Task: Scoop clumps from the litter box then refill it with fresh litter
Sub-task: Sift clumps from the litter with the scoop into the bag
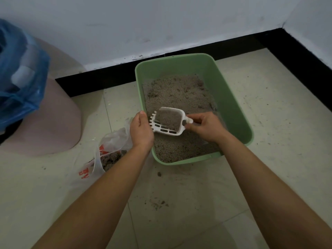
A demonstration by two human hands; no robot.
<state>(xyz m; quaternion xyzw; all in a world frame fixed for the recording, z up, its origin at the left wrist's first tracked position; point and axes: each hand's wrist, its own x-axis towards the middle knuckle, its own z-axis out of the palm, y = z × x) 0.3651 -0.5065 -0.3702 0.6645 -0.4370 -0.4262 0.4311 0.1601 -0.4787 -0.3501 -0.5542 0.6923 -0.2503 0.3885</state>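
Observation:
A green litter box (pixel 233 108) stands on the tiled floor against the wall, partly filled with grey litter (pixel 179 92). Over its near left part hangs a white slotted scoop (pixel 168 121) loaded with litter. My right hand (pixel 204 126) grips the scoop's short handle. My left hand (pixel 141 130) is at the scoop's toothed front edge, fingers flat against it, over the box's left rim. Left of the box lies a clear plastic bag (pixel 111 150) with red print, holding dark clumps.
A pink rounded bin or lid (pixel 53 123) sits at the left with a blue plastic bag (pixel 19 78) on it. Black skirting (pixel 287 44) runs along the white walls into a corner at the right. Spilled grains (pixel 159 203) dot the floor in front of the box.

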